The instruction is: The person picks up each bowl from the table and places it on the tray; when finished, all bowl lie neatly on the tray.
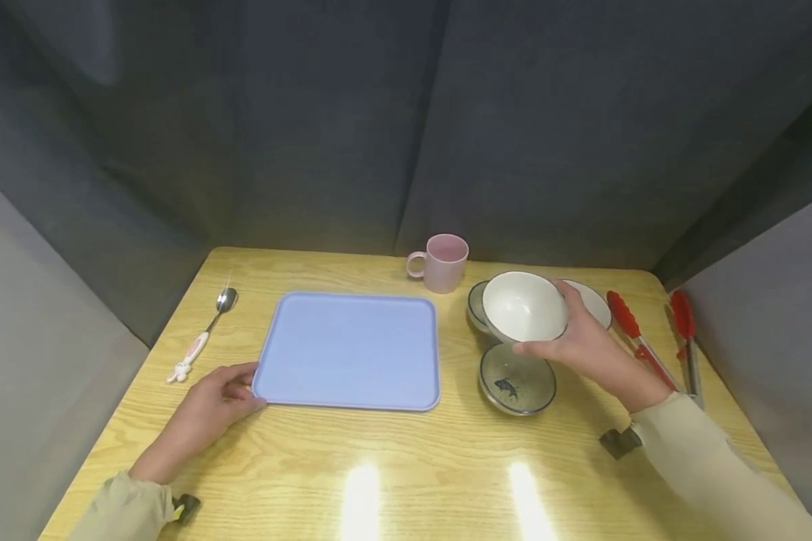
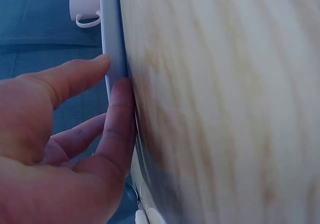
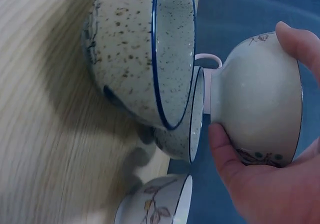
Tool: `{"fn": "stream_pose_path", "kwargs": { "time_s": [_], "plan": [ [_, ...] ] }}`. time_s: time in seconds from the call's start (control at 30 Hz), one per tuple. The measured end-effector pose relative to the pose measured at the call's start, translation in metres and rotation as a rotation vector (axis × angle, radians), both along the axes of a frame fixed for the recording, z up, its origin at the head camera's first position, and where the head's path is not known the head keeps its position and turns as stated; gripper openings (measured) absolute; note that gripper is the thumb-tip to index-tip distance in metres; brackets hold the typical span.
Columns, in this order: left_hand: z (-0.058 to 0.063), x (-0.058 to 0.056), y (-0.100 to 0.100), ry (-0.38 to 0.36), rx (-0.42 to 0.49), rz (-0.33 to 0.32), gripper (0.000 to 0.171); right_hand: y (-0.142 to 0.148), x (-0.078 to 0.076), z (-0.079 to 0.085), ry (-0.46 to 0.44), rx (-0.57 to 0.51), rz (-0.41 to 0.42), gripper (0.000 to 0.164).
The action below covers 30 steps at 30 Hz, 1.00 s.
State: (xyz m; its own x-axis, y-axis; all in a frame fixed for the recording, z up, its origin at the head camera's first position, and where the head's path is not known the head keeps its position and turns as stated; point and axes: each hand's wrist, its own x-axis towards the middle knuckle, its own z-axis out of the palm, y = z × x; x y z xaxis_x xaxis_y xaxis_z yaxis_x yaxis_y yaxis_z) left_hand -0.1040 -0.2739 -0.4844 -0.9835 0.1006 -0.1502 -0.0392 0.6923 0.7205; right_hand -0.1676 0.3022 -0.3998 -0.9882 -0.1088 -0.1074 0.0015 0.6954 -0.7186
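My right hand (image 1: 585,342) grips a white bowl (image 1: 524,308) by its right side, held up off the table. Brown flower sprigs decorate that bowl's outside in the right wrist view. Beneath it, a speckled bowl with a fish drawing (image 1: 517,379) stands nearer me, and another speckled bowl (image 1: 476,308) stands behind, partly covered. A second white bowl (image 1: 592,300) with a flowered outside is partly hidden by the right hand. My left hand (image 1: 213,402) holds the near left corner of a blue tray (image 1: 352,349) between thumb and fingers; the tray lies flat.
A pink mug (image 1: 444,263) stands at the back, its handle to the left. Left of the tray lies a spoon (image 1: 199,342) with a white rabbit handle. Red-tipped tongs (image 1: 625,315) lie at the right. A dark curtain (image 1: 311,128) closes the back.
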Motion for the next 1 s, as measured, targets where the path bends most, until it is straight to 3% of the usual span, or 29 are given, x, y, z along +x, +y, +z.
{"fn": "stream_pose_path", "kwargs": {
  "time_s": [0.3,0.83,1.0],
  "plan": [
    [0.0,-0.001,0.0,-0.029,0.008,-0.003,0.072,-0.021,-0.016,-0.001,-0.032,-0.017,0.031,0.138],
    [-0.002,0.001,-0.002,-0.029,0.012,0.006,0.071,-0.058,-0.037,0.004,-0.004,-0.082,0.081,0.135],
    [-0.001,-0.001,-0.002,-0.02,0.014,-0.002,0.07,-0.072,-0.044,0.003,-0.02,-0.148,0.091,0.135]
  ]
}}
